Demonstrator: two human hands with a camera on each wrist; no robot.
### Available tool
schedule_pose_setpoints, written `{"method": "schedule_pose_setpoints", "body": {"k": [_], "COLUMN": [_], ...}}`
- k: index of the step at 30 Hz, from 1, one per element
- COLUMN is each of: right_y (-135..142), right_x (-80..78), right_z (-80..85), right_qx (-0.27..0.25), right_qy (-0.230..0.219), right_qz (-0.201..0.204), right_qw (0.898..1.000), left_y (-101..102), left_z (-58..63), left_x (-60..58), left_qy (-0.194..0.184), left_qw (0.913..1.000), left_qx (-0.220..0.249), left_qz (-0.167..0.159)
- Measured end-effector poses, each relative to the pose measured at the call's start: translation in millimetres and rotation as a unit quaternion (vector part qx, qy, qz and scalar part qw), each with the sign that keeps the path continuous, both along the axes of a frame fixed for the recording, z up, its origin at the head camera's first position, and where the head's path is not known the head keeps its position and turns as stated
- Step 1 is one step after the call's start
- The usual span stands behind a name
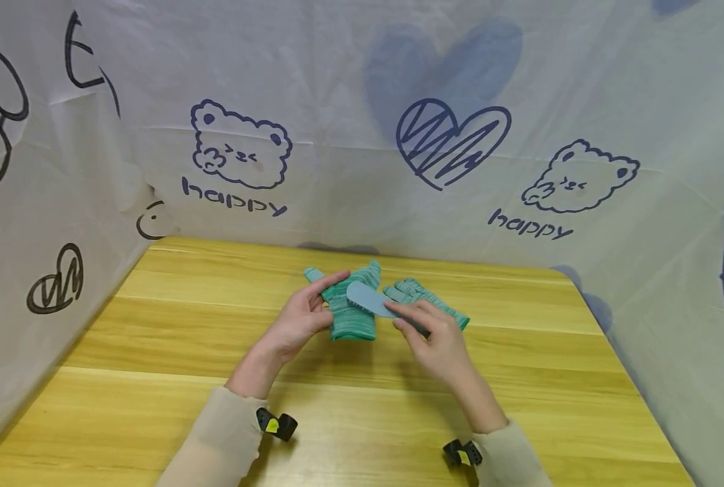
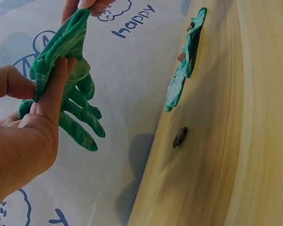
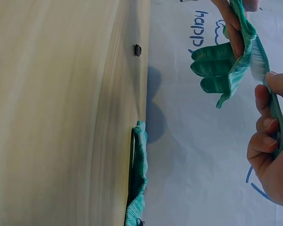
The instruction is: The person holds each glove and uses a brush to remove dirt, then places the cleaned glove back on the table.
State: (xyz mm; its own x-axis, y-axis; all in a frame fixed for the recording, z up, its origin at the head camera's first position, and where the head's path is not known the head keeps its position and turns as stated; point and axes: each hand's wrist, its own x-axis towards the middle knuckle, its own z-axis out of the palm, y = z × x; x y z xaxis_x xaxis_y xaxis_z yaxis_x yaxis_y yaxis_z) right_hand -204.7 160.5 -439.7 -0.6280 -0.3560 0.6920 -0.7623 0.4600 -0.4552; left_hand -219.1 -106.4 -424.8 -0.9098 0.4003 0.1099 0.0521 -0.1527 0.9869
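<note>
My left hand (image 1: pixel 295 319) pinches a green knitted glove (image 1: pixel 352 323) between thumb and fingers, holding it above the table with its cuff toward me. In my right hand (image 1: pixel 437 341) is a pale blue brush (image 1: pixel 365 296), gripped by its handle. Its white bristles (image 3: pixel 258 63) face the glove and lie against or very close to the fabric; exact contact is hard to tell. A second green glove (image 1: pixel 418 291) lies on the table behind the right hand, which partly covers it.
The wood-grain table (image 1: pixel 185 406) meets a white printed cloth (image 1: pixel 337 169) at the back and sides. Both wrist views show a small dark lump (image 2: pixel 179 137) on the tabletop near the second glove. Each forearm wears a black wrist camera (image 1: pixel 279 425).
</note>
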Motion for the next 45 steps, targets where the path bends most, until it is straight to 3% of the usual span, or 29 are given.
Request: {"method": "schedule_pose_setpoints", "body": {"k": [11,19,26,37,41,45], "right_y": [9.2,18.7,29.6,40.4,36.9,32.9], "right_x": [-3.4,-7.9,-6.4,-9.9,-6.4,-1.7], "right_z": [3.1,10.9,14.2,12.6,16.9,23.0], "right_qx": [-0.035,-0.107,-0.131,-0.112,-0.114,-0.112], "right_qy": [0.002,-0.018,-0.041,-0.062,-0.068,-0.074], "right_qz": [-0.040,-0.047,-0.056,-0.078,-0.080,-0.079], "right_qw": [0.999,0.993,0.989,0.989,0.988,0.988], "left_y": [-8.0,-31.4,-59.4,-122.7,-142.9,-162.6], "left_z": [1.1,12.1,23.6,26.0,21.7,13.0], "left_x": [2.3,-0.5,-2.9,-5.9,-9.3,-12.6], "left_qy": [0.019,0.045,0.062,0.049,0.042,0.026], "left_qw": [0.9995,0.9985,0.9979,0.9917,0.9829,0.9715], "left_qx": [-0.011,0.031,-0.018,-0.107,-0.168,-0.230], "left_qz": [0.024,0.008,0.006,0.051,0.062,0.052]}}
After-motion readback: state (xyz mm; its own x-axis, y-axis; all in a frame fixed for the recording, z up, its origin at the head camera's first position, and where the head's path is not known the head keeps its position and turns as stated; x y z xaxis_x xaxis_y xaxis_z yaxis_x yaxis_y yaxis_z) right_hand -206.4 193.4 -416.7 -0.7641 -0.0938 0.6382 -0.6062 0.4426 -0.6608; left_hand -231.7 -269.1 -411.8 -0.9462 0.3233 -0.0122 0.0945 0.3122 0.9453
